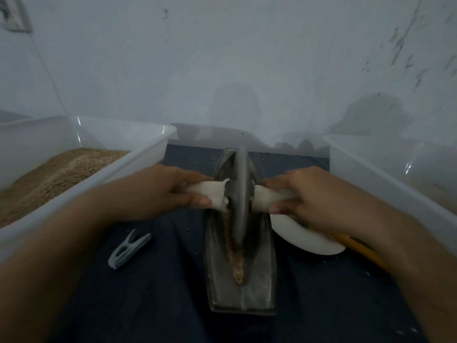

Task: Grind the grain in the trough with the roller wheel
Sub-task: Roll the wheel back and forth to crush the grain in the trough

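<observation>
Here, roller wheel [241, 194] upright, between fingers [197, 201]

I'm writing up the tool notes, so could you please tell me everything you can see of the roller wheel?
The roller wheel is a thin, dull grey disc that looks like metal, standing upright on its edge in the groove of the long grey trough, towards its far half. A handle wrapped in white cloth sticks out on each side; the left hand grips one and the right hand grips the other. Brown grain lies in the groove at and in front of the wheel's lower edge.
</observation>
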A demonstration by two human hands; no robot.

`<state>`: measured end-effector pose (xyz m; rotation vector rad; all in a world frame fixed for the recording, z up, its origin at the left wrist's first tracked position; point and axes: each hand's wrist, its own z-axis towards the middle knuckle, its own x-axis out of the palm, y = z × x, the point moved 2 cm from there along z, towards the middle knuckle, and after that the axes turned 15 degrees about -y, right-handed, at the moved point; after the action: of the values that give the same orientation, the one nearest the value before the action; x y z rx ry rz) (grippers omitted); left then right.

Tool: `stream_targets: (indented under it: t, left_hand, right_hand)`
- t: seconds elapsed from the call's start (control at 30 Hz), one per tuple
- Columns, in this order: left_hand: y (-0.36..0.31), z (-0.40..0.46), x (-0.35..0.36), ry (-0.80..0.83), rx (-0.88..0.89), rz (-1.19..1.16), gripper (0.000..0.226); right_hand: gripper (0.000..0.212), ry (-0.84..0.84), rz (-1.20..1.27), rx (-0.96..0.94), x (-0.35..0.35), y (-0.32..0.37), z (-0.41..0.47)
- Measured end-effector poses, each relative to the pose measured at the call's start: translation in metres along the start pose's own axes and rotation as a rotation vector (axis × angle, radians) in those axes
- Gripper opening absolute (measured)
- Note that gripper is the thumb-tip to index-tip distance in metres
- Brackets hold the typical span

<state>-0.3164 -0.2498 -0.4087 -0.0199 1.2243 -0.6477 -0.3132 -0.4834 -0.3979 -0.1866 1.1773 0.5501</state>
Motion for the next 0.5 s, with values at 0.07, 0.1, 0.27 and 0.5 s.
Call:
stream_targets:
  t: [0.07, 0.1, 0.27, 0.5]
  left_hand:
    - [-0.005, -0.007, -0.011, 0.142, 0.021, -0.083, 0.052]
    - [-0.007, -0.009, -0.015, 0.184, 0.034, -0.111, 0.048]
    - [-0.007, -0.008, -0.014, 0.189, 0.025, -0.088, 0.058]
    - [0.007, 0.014, 0.029, -0.388, 0.026, 0.407, 0.053]
  right_hand:
    - [0.039, 0.100, 0.058, -0.018, -0.016, 0.006, -0.010]
    - [0.035, 0.143, 0.075, -0.027, -0.022, 0.009, -0.015]
    - [0.034, 0.122, 0.059, -0.026, -0.020, 0.010, -0.016]
    - [0.042, -0.220, -0.069, 0.057, 0.028, -0.011, 0.015]
